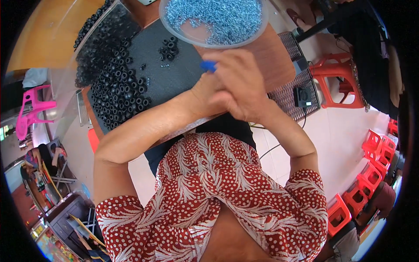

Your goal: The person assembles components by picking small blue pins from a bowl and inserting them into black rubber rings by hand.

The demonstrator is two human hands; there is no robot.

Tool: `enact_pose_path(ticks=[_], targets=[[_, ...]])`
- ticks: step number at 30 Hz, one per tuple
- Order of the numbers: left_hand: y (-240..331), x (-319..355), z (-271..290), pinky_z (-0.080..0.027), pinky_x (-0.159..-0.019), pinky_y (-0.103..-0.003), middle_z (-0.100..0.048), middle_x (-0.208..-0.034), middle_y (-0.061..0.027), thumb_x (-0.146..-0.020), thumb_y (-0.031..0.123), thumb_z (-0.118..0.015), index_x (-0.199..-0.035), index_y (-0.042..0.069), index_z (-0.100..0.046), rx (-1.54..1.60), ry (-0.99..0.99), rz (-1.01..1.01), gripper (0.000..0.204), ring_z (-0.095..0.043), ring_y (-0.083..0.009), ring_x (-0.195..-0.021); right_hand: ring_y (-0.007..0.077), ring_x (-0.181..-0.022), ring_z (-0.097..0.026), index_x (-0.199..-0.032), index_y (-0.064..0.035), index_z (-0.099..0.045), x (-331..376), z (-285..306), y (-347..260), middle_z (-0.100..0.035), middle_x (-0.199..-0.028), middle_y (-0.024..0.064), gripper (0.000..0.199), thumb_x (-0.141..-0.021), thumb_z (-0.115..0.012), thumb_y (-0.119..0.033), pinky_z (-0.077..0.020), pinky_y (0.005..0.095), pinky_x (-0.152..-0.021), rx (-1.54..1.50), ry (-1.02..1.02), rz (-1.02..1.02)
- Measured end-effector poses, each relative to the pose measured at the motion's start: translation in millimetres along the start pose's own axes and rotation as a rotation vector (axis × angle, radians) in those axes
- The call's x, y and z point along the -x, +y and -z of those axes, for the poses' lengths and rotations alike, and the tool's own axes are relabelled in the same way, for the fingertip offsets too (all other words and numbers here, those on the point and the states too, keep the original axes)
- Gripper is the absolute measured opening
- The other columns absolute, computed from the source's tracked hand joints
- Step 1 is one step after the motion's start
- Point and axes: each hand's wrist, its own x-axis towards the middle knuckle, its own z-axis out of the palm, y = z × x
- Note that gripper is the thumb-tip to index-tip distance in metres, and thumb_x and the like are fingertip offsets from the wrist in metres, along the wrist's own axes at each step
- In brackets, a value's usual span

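Observation:
My right hand (pixel 238 85) lies over my left hand (pixel 201 89) above the near edge of a black mat (pixel 170 78). A blue tool tip (pixel 208 66) sticks out from between the two hands; which hand grips it is hidden. Many small black rubber rings (pixel 115 83) lie heaped on the mat's left side, and a small cluster of black rings (pixel 168 49) sits just ahead of my hands. A clear round bowl (pixel 259 26) with several small silver-blue metal rings (pixel 214 17) stands at the far edge of the mat.
A wooden table (pixel 275 56) carries the mat. A metal mesh rack (pixel 292 91) with a small black box is at my right. Red plastic stools (pixel 338 78) stand on the floor to the right, a pink stool (pixel 32 109) at left. Other people sit nearby.

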Motion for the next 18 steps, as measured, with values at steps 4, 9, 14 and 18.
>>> enact_pose_path(ticks=[4, 9, 14, 18], targets=[[0.0, 0.4, 4.5, -0.044, -0.050, -0.040, -0.058, -0.073, -0.0131, -0.066, 0.014, -0.058, -0.070, 0.004, -0.061, -0.070, 0.000, -0.035, 0.011, -0.059, -0.0299, -0.072, 0.0305, -0.092, -0.053, -0.094, -0.0012, -0.059, 4.9, -5.7, 1.8, -0.059, -0.102, 0.0125, 0.048, -0.079, -0.056, -0.047, -0.0373, 0.0396, -0.078, -0.138, -0.180, -0.004], [4.8, 4.2, 6.5, -0.045, -0.052, -0.040, -0.058, -0.074, -0.0129, -0.066, 0.014, -0.058, -0.071, 0.004, -0.062, -0.155, -0.010, -0.080, 0.011, -0.059, -0.0299, -0.072, 0.0296, -0.093, -0.053, -0.093, -0.0023, -0.059, 7.3, -5.3, -3.3, -0.059, -0.100, 0.0122, 0.047, -0.079, -0.056, -0.047, -0.0368, 0.0402, -0.077, -0.176, -0.268, -0.027], [5.9, 2.6, 4.6, -0.046, -0.053, -0.041, -0.059, -0.074, -0.0127, -0.066, 0.014, -0.059, -0.071, 0.004, -0.062, -0.221, -0.027, -0.107, 0.011, -0.060, -0.0299, -0.073, 0.0287, -0.095, -0.052, -0.093, -0.0033, -0.060, 16.6, -0.7, -9.4, -0.058, -0.102, 0.0109, 0.044, -0.079, -0.056, -0.045, -0.0361, 0.0394, -0.078, -0.182, -0.289, -0.050], [9.0, 5.8, 8.9, -0.046, -0.053, -0.041, -0.060, -0.075, -0.0126, -0.067, 0.014, -0.059, -0.071, 0.004, -0.062, -0.258, -0.056, -0.119, 0.011, -0.061, -0.0299, -0.074, 0.0286, -0.097, -0.052, -0.094, -0.0034, -0.060, 18.8, -3.4, -9.9, -0.057, -0.104, 0.0105, 0.042, -0.079, -0.056, -0.043, -0.0355, 0.0391, -0.080, -0.187, -0.268, -0.065]])
